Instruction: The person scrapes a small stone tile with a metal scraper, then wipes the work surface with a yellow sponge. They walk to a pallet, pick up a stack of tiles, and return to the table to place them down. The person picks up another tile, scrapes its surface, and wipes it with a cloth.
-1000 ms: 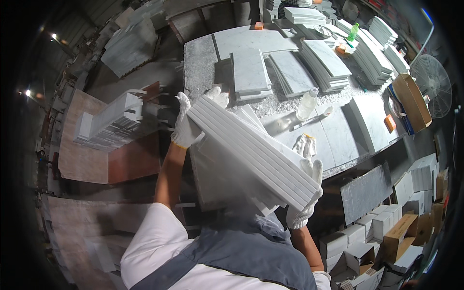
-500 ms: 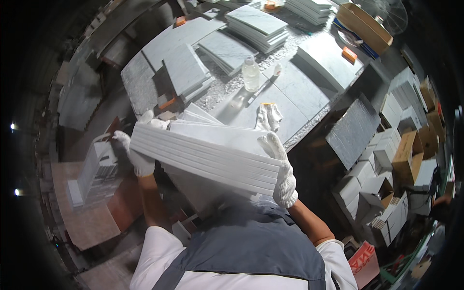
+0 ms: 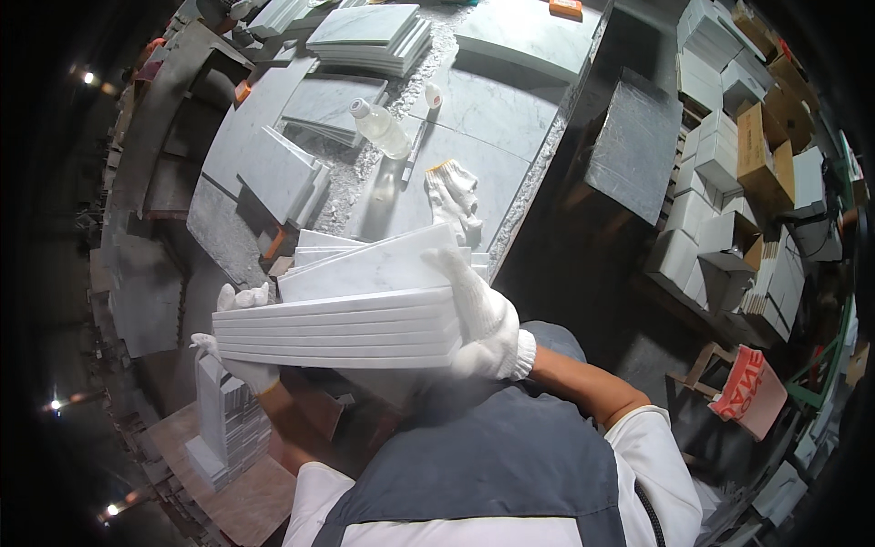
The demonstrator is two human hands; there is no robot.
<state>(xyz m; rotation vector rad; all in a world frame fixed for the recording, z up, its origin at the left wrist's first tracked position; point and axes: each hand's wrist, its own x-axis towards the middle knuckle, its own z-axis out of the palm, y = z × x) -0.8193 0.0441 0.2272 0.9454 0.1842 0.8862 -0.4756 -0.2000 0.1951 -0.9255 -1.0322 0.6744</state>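
A stack of several narrow white marble tiles is held level in front of my body, long edges toward me. My left hand, in a white knit glove, grips its left end, with fingertips showing above the top edge. The gloved right hand closes around the right end, fingers reaching over the top. Just beyond lie more loose marble tiles, fanned at slightly different angles; the held stack hides their near side. A spare white glove with a yellow cuff lies behind them on the marble-topped table.
A clear plastic bottle and a small white bottle stand on the table. Tile stacks sit farther back. At lower left, cut strips rest on a board. White boxes line the right, beyond a dark slab.
The view has swung, so the table shifts left and up. The held stack now appears farther left and more level, its right end raised. Both hands have kept their grip.
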